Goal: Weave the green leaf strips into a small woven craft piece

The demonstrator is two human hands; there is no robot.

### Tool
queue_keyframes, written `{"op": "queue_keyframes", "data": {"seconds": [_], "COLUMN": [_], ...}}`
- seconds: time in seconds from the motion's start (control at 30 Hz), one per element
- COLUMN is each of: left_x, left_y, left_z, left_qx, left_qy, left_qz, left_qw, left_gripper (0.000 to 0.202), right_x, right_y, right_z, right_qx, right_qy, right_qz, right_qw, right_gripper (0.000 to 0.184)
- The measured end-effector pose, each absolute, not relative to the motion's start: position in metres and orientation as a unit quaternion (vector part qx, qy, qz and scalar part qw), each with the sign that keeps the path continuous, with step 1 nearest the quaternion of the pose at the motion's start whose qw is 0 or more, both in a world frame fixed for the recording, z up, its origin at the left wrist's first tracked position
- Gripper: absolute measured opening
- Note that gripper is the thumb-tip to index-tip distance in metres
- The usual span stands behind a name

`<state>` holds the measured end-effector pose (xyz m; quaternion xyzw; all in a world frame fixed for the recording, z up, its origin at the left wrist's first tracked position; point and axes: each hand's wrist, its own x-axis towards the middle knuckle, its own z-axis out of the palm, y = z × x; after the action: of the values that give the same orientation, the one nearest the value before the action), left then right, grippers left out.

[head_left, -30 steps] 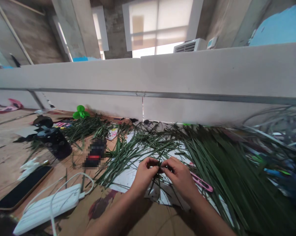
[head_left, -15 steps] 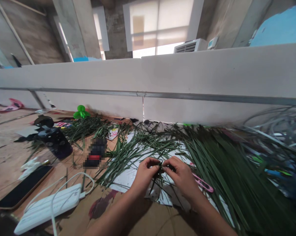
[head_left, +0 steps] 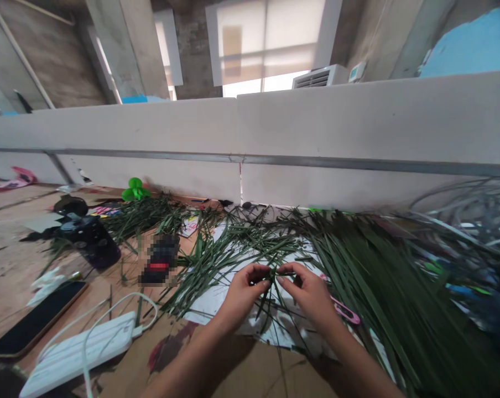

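Note:
Between my two hands is a small knot of green leaf strips (head_left: 272,275), with thin ends hanging below it. My left hand (head_left: 250,287) pinches it from the left between thumb and fingers. From the right, my right hand (head_left: 306,290) is closed in a pinch on a strip at the same knot. Its exact shape is mostly hidden by the fingertips. Under the hands lies a white sheet (head_left: 206,304) strewn with cut leaf strips (head_left: 217,262). A pink utility knife (head_left: 346,312) rests just right of my right wrist.
Long green leaves (head_left: 370,276) cover the right side. At left are a white power bank (head_left: 88,342) with its cable, a phone (head_left: 38,318) and a dark bottle (head_left: 90,240). A green clover-shaped object (head_left: 135,189) stands near the white partition (head_left: 171,177).
My right hand's fingers have shifted slightly and its thumb has moved a little away from the knot. My left hand keeps its pinch. The view has shifted slightly.

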<state>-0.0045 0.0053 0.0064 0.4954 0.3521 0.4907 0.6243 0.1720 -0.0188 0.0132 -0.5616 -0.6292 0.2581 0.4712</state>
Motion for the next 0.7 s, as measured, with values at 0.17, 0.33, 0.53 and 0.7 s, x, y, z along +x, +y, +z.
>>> {"op": "queue_keyframes", "data": {"seconds": [0.17, 0.33, 0.53, 0.7], "left_x": [-0.003, -0.001, 0.0, 0.004], "left_y": [0.003, 0.001, 0.002, 0.0], "left_z": [0.004, 0.008, 0.005, 0.0], "left_qx": [0.446, 0.434, 0.429, 0.445], "left_qy": [0.364, 0.381, 0.387, 0.367], "left_qz": [0.523, 0.548, 0.567, 0.561], "left_qw": [0.629, 0.605, 0.587, 0.594], "left_gripper": [0.03, 0.03, 0.03, 0.029], "right_x": [0.168, 0.162, 0.158, 0.156], "right_y": [-0.022, -0.028, -0.028, -0.02], "right_z": [0.017, 0.019, 0.016, 0.004], "right_qx": [-0.535, -0.532, -0.544, -0.546], "right_qy": [-0.6, -0.598, -0.594, -0.572], "right_qz": [0.205, 0.198, 0.204, 0.298], "right_qw": [0.558, 0.566, 0.557, 0.534], "right_gripper": [0.019, 0.018, 0.023, 0.028]}}
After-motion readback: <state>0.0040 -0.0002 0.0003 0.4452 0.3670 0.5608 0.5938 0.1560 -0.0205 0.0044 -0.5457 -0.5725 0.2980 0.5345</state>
